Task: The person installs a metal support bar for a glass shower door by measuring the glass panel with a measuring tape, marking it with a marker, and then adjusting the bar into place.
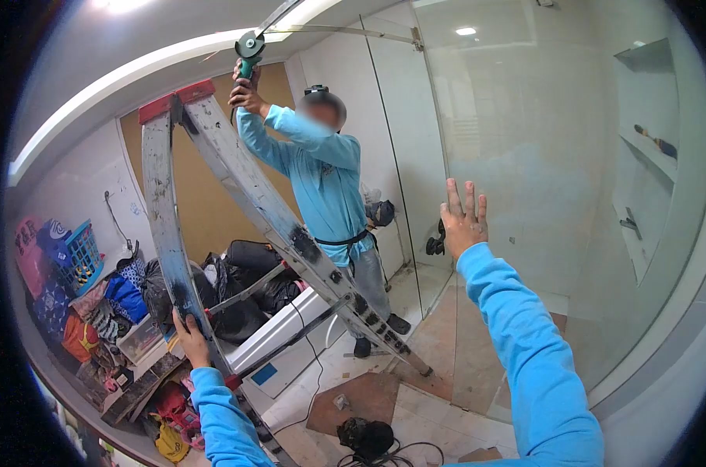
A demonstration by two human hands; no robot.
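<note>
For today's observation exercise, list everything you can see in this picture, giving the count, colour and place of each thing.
ladder: one, grey with a red top, paint-spattered, centre-left
co-worker: one, light blue shirt, behind the ladder, arms raised
angle grinder: one, green and black, in the co-worker's hands near the ceiling
glass panels: at least two, clear, right half
basket: one, blue, far left
bags and clothes: a heap, mixed colours, lower left
cardboard pieces: a few, brown, on the floor
black bundle: one, with cable, bottom centre
left hand: one, blue sleeve, gripping the ladder's rail
right hand: one, blue sleeve, open against the glass
</note>
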